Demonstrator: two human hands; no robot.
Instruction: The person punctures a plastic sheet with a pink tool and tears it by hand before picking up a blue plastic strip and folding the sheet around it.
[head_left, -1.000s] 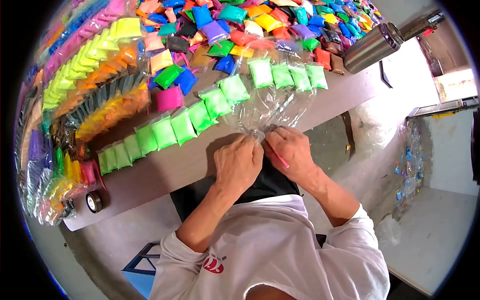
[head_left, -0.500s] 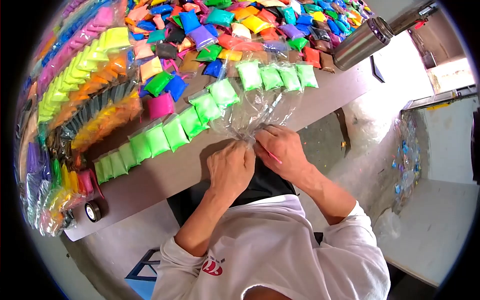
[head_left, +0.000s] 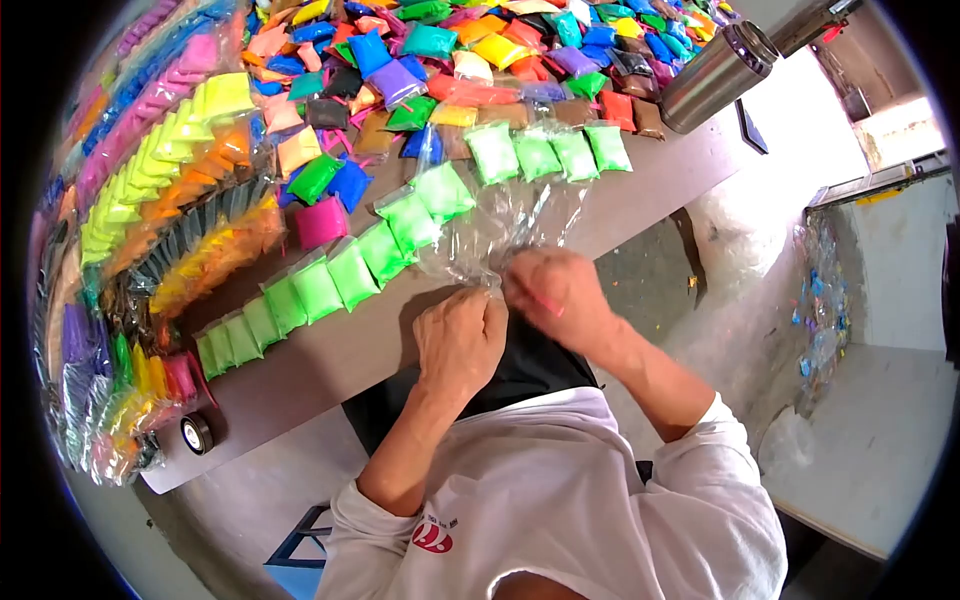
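Observation:
My left hand is closed at the gathered end of a clear plastic bag, knuckles up, just past the table edge. Close beside it, my right hand is curled and smeared by motion, with a thin pink strip showing along its fingers. The bag spreads away from my hands over the table. Around the bag, a row of light green packets runs along the table to the left, and several more green packets lie at the bag's far end.
A heap of many-coloured packets covers the back of the table. Stacked yellow packets and orange ones stand at the left. A steel flask is at the back right, a roll of tape at the near left corner.
My right hand has shifted slightly and turned, now blurred, with the pink strip still in it. My left hand keeps its place at the bag. The whole view has shifted a little.

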